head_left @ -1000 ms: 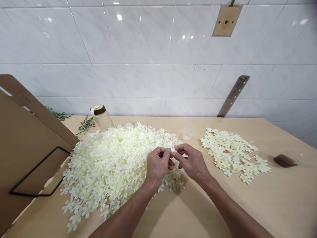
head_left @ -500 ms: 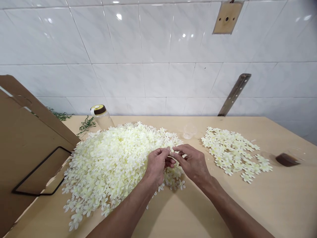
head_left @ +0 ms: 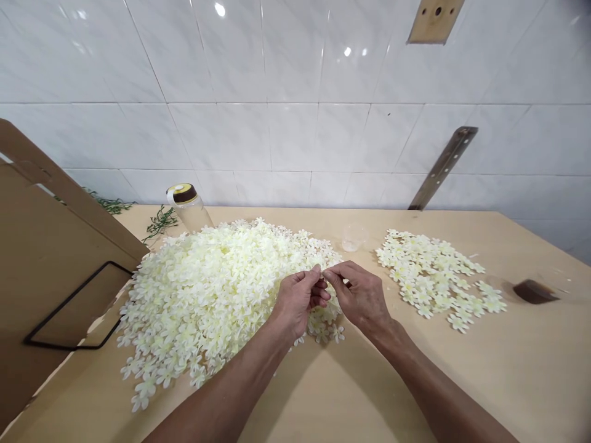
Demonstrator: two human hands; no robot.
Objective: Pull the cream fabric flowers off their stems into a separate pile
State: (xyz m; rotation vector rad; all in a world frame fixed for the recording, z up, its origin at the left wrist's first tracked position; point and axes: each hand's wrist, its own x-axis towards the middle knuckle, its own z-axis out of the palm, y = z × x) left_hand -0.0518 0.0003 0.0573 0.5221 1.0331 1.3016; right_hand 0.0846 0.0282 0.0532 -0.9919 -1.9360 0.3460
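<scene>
**Two hands pinch one flower petal piece at the edge of the big heap**

Where the large heap of cream-white fabric flowers (head_left: 217,295) thins out toward the person, the left hand (head_left: 298,298) and the right hand (head_left: 360,295) meet fingertip to fingertip above it. Both are pinched on a small white flower piece (head_left: 322,271) held between thumbs and forefingers; the other fingers curl loosely. The piece is mostly hidden by the fingertips, so its shape cannot be told.

In the head view the heap lies on a pale wooden table (head_left: 508,369). A smaller, flatter spread of flowers (head_left: 434,274) lies well apart on the right. Between the two stands a clear plastic cup (head_left: 353,237). Behind the heap stands a bottle with a brown-and-yellow cap (head_left: 187,203), with green sprigs (head_left: 159,223) beside it. A cardboard box flap (head_left: 50,258) leans at the left.
</scene>
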